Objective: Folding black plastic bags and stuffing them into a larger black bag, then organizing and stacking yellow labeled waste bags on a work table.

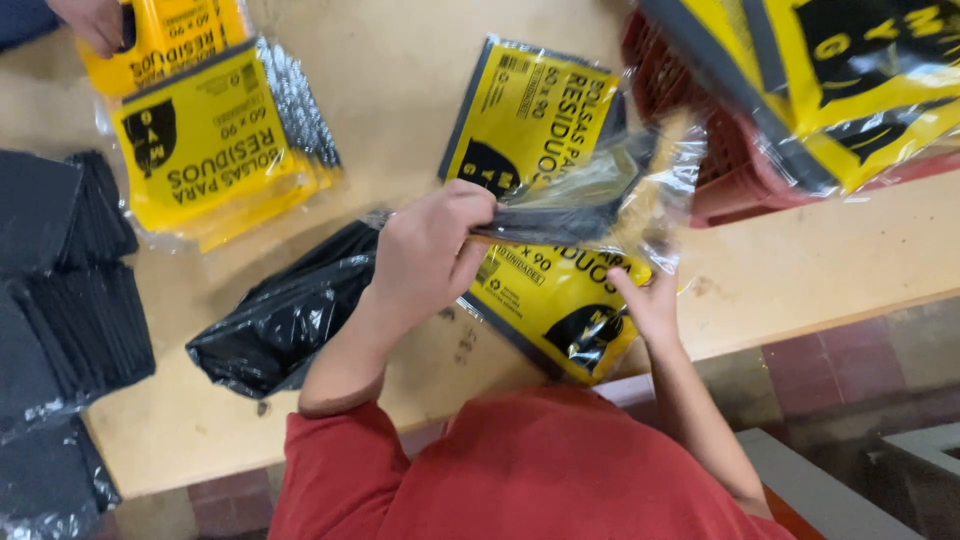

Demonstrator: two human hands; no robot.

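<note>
Left hand (pixel 432 250) curled tight, knuckles up, forearm rising from the red sleeve (pixel 345 470) at the bottom edge; fingers pinched on the near end of a folded dark bag bundle (pixel 560 215) that sits partly inside a clear plastic sleeve (pixel 655 185). Right hand (pixel 645 305) lower and to the side, forearm slanting up from the shirt, fingers raised against the sleeve's lower edge (thumb hidden, so how firmly closed: cannot tell). Beneath both, lying flat on the tan wooden table (pixel 400 80), a yellow-and-black printed packet (pixel 560 310), with a second yellow packet (pixel 530 115) just beyond the bundle. Beside the left forearm, a crumpled black plastic bag (pixel 290 315), touching the table. Farther off at the table's far corner, a stack of yellow packets (pixel 215 145) under another person's hand (pixel 95 20). Along the edge, piles of folded dark bags (pixel 60 290). Opposite, more yellow packets resting in a red crate (pixel 725 165).
</note>
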